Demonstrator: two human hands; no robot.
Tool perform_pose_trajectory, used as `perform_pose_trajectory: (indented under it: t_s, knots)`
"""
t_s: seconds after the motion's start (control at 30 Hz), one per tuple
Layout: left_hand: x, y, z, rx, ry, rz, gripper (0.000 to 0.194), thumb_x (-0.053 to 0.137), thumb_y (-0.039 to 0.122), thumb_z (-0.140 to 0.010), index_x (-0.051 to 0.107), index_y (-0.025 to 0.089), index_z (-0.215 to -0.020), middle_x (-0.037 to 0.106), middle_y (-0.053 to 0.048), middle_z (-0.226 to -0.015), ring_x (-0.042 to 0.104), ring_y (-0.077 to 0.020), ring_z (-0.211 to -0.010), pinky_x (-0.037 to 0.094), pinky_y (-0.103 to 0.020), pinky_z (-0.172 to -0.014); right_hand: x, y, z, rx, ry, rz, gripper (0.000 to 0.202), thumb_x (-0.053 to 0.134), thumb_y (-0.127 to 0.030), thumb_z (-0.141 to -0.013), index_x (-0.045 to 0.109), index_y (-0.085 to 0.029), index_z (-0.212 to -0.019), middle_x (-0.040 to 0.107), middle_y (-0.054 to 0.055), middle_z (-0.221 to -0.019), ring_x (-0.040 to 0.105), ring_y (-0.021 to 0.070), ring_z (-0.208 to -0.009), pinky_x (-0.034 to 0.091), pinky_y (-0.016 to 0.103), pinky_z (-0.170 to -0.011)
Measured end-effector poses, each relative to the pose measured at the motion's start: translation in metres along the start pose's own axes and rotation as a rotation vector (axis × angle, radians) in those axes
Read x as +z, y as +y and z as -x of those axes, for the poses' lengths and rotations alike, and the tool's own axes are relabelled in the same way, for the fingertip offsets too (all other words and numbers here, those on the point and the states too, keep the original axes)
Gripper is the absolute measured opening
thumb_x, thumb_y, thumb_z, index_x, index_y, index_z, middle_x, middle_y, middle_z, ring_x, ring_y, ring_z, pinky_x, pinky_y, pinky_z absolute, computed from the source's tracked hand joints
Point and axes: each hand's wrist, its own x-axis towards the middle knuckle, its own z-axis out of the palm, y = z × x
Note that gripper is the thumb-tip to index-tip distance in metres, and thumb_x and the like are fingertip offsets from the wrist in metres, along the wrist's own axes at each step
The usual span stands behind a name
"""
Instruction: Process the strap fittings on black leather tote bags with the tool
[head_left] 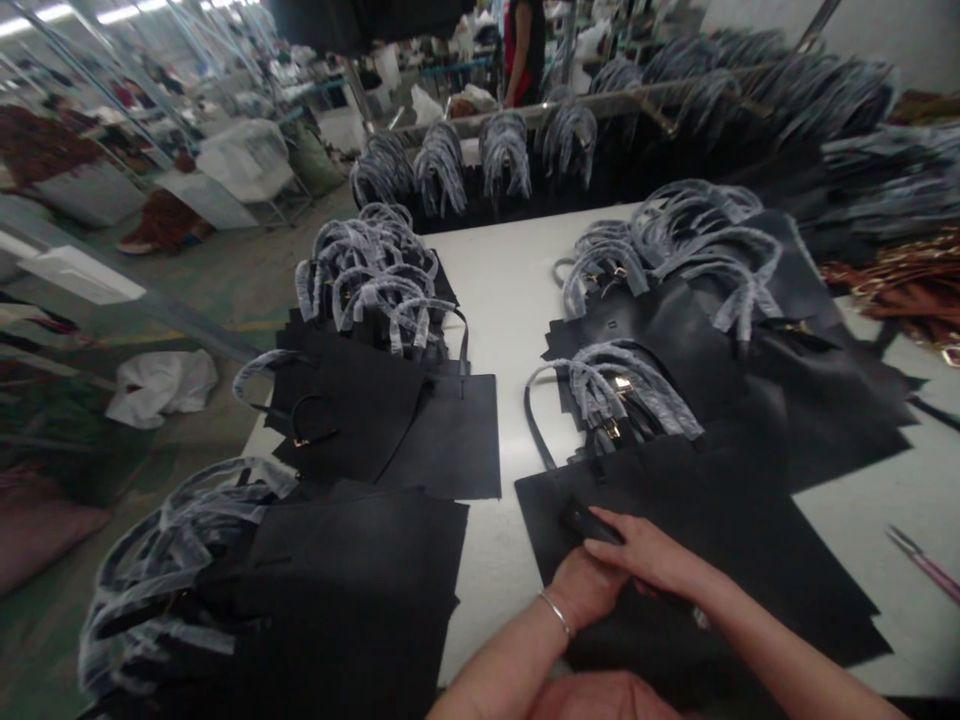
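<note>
A black bag panel (720, 510) with a handle partly wrapped in clear plastic lies before me on a stack of similar panels. Over its left part my two hands meet. My right hand (649, 555) is closed around a long, narrow black piece (592, 522), which sticks out past the fingers on both sides; its exact kind is unclear. Pressed close beneath it is my left hand (589, 588), with a bracelet (555, 612) at the wrist. The left fingers are curled and mostly hidden, so what they grip cannot be seen.
Stacks of black panels (352, 580) with plastic-wrapped handles (195, 540) line the left of the white table (495, 280). More wrapped handles (675, 240) sit at the back right. Pink-handled tweezers or snips (926, 565) lie at right. Behind, bags hang on a rail, near a person (525, 50).
</note>
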Motion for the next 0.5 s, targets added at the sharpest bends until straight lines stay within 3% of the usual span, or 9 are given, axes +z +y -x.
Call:
perform_pose_trajectory:
  t_s: [0.07,0.13,0.17,0.23,0.33,0.43,0.5]
  knots:
    - [-0.001,-0.001,-0.001,0.02,-0.002,-0.008,0.027,0.046,0.016,-0.091,0.062,0.013,-0.112,0.067,-0.012,-0.111,0.061,-0.0253,-0.106,0.05,-0.037,-0.091,0.006,-0.009,-0.011,-0.047,0.067,0.003,0.063,0.064,-0.038,-0.078,0.056,-0.008,-0.132,0.066,0.018,-0.118,0.066,0.0316,-0.1,0.051,0.039,-0.088]
    - [-0.002,-0.001,-0.002,0.027,-0.021,0.006,0.027,0.045,0.014,-0.09,0.063,0.011,-0.11,0.068,-0.012,-0.108,0.06,-0.0261,-0.108,0.048,-0.038,-0.094,0.009,-0.019,-0.022,-0.102,0.13,-0.018,0.059,0.067,-0.038,-0.076,0.06,-0.012,-0.129,0.063,0.014,-0.125,0.056,0.0305,-0.117,0.042,0.036,-0.101]
    - [-0.003,-0.002,-0.003,0.025,-0.029,0.024,0.026,0.046,0.014,-0.09,0.064,0.01,-0.109,0.068,-0.012,-0.105,0.06,-0.0256,-0.107,0.048,-0.038,-0.094,0.009,-0.023,-0.026,-0.122,0.155,-0.036,0.059,0.066,-0.041,-0.078,0.058,-0.013,-0.13,0.067,0.013,-0.118,0.059,0.0292,-0.114,0.044,0.035,-0.098]
    - [-0.007,-0.002,-0.003,0.037,-0.004,0.078,0.026,0.045,0.014,-0.09,0.063,0.011,-0.109,0.068,-0.011,-0.105,0.059,-0.0232,-0.11,0.046,-0.035,-0.098,0.003,-0.029,-0.026,-0.135,0.213,-0.081,0.063,0.058,-0.047,-0.085,0.049,-0.016,-0.139,0.074,0.007,-0.088,0.07,0.0249,-0.087,0.052,0.032,-0.081]
    - [-0.01,-0.002,0.002,0.079,0.108,0.159,0.029,0.043,0.016,-0.092,0.059,0.013,-0.116,0.061,-0.009,-0.123,0.05,-0.0191,-0.122,0.038,-0.034,-0.108,-0.018,-0.023,-0.012,-0.09,0.345,-0.216,0.07,0.052,-0.054,-0.088,0.036,-0.017,-0.146,0.06,-0.004,-0.05,0.063,0.0181,-0.048,0.049,0.026,-0.051]
    - [-0.013,-0.005,0.008,0.058,0.207,0.25,0.033,0.044,0.011,-0.088,0.056,0.014,-0.119,0.057,-0.007,-0.128,0.047,-0.0173,-0.125,0.038,-0.034,-0.109,-0.038,0.002,0.011,0.001,0.414,-0.317,0.073,0.056,-0.054,-0.084,0.037,-0.02,-0.146,0.057,-0.006,-0.047,0.058,0.017,-0.042,0.044,0.024,-0.043]
    - [-0.02,-0.01,0.008,-0.057,0.323,0.323,0.037,0.044,0.009,-0.086,0.055,0.016,-0.12,0.056,-0.008,-0.128,0.048,-0.017,-0.123,0.042,-0.034,-0.106,-0.04,0.024,0.028,0.072,0.433,-0.292,0.074,0.058,-0.055,-0.082,0.039,-0.02,-0.144,0.056,-0.006,-0.046,0.059,0.0179,-0.043,0.045,0.025,-0.043]
